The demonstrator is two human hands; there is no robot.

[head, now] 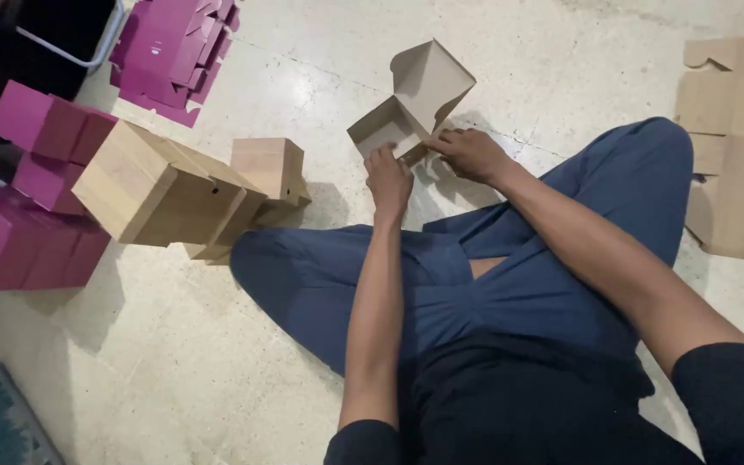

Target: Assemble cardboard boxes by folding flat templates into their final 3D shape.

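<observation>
Cardboard boxes (182,189) — magenta boxes (40,129) beside

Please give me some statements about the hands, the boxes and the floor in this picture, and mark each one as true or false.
1. Both hands touch the half-folded brown cardboard box. True: the left hand and the right hand grip its lower edge.
2. The box in the hands is closed. False: its flaps stand open.
3. Finished brown boxes lie to the person's left. True.
4. The purple boxes lie to the person's right. False: they are at the left; flat cardboard sheets lie at the right.
5. The person works at a table. False: the person sits cross-legged on the floor.
</observation>
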